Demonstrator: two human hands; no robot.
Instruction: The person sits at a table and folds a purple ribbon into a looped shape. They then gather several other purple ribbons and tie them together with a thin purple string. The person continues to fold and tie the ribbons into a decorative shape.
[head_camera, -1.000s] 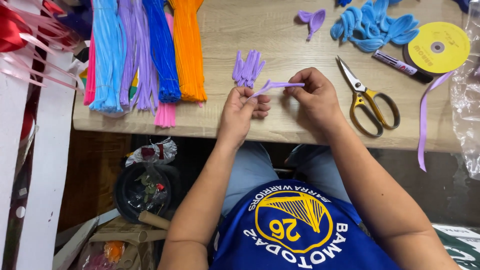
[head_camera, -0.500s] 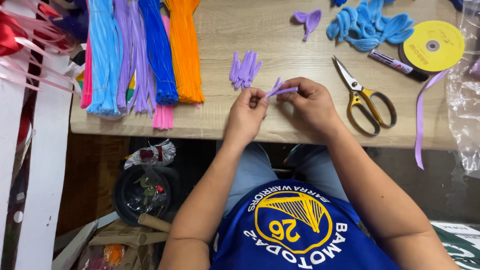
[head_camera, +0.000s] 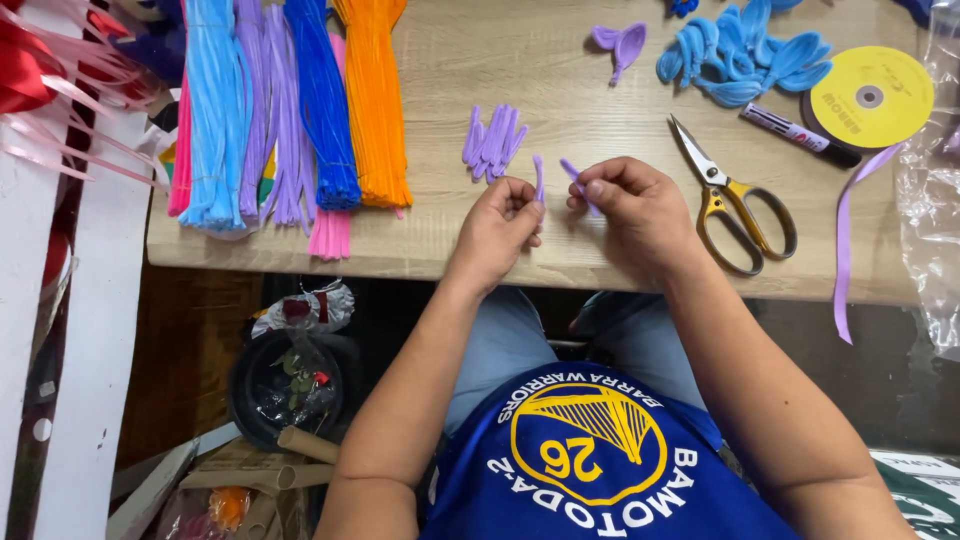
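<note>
My left hand (head_camera: 503, 225) and my right hand (head_camera: 632, 207) pinch the two ends of a short purple pipe cleaner (head_camera: 539, 178), bent between them just above the wooden table (head_camera: 500, 60). One end sticks up from my left fingers, the other from my right thumb and finger. A small pile of bent purple pieces (head_camera: 492, 138) lies just beyond my left hand. Yellow-handled scissors (head_camera: 733, 200) lie open to the right of my right hand.
Bundles of pipe cleaners, light blue (head_camera: 212, 110), purple (head_camera: 268, 110), dark blue (head_camera: 322, 100), orange (head_camera: 374, 100) and pink (head_camera: 328, 232), lie at the left. At the back right lie blue petal shapes (head_camera: 745, 60), a purple petal shape (head_camera: 620, 42), a marker (head_camera: 798, 134), a yellow tape roll (head_camera: 868, 98) and purple ribbon (head_camera: 846, 240).
The straight purple piece held sideways a second ago is now bent, its two ends pointing up between my hands. Both hands stay at the table's front edge.
</note>
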